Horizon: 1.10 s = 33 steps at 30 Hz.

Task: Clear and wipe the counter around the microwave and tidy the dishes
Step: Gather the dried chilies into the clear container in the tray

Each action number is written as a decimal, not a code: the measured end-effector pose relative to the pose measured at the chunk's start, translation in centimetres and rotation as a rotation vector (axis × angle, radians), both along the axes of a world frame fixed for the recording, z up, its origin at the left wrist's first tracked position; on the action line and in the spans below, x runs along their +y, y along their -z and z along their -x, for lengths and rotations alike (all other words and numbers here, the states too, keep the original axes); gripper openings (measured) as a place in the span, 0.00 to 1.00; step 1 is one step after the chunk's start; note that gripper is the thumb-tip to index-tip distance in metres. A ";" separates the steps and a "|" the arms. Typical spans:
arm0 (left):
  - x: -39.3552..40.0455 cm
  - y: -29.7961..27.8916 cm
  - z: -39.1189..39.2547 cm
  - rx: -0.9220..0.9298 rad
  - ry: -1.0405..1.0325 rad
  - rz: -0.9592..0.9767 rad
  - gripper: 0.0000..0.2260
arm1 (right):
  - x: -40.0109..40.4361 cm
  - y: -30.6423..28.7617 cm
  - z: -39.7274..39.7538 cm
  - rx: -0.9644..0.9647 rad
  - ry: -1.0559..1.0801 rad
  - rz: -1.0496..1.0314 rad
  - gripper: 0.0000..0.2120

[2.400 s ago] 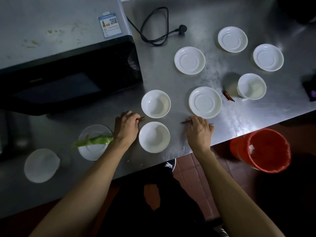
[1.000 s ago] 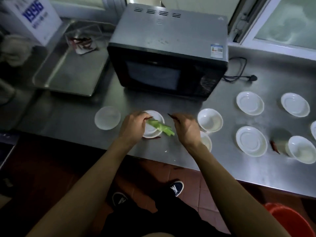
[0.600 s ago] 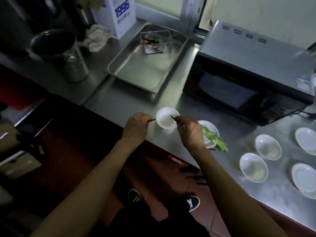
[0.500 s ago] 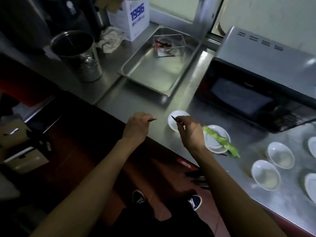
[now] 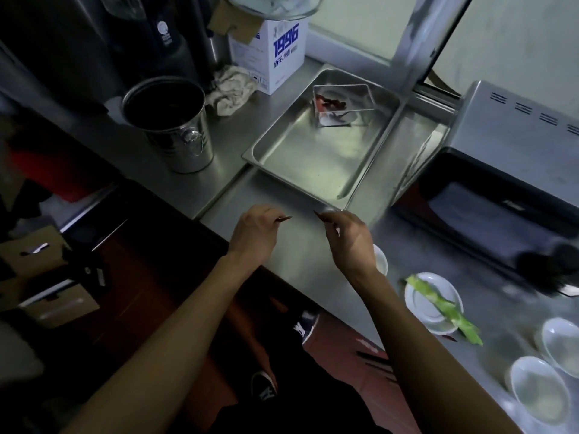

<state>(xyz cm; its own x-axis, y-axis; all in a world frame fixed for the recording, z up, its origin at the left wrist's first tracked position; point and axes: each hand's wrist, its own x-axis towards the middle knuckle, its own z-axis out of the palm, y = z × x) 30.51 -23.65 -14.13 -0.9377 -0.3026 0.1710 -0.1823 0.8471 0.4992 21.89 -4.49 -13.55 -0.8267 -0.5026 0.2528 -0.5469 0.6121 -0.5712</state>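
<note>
My left hand [image 5: 255, 234] pinches a small dried red chili [image 5: 284, 218], its tip poking out to the right. My right hand [image 5: 349, 238] pinches another red chili [image 5: 319, 213], whose tip points up-left. Both hands hover over the steel counter [image 5: 300, 245] just in front of a steel tray [image 5: 313, 158]. Inside the tray, a clear box [image 5: 343, 104] holds red chilies. The black microwave [image 5: 492, 195] stands to the right. A white saucer [image 5: 434, 303] with a green leaf strip [image 5: 445, 308] lies near the counter's front edge, and white bowls [image 5: 539, 393] sit at the far right.
A steel bucket [image 5: 172, 123] stands left of the tray, with a crumpled cloth [image 5: 230, 89] and a white carton [image 5: 269, 48] behind it. Another white dish [image 5: 380, 260] peeks out behind my right wrist. Below the counter edge there is red floor, along with my shoes [image 5: 305, 324].
My view and both hands have swung left from the dishes to the tray, each hand still pinching its chili. The saucer with the green leaf now lies to my right.
</note>
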 end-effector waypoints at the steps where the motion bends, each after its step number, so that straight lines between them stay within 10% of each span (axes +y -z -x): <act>1: -0.6 0.1 1.0 0.007 0.004 0.006 0.07 | -0.6 0.4 1.1 -0.002 -0.001 0.007 0.12; 33: -8.1 1.2 31.9 -0.046 0.262 -0.078 0.07 | -7.5 2.3 25.4 -0.084 0.305 0.023 0.14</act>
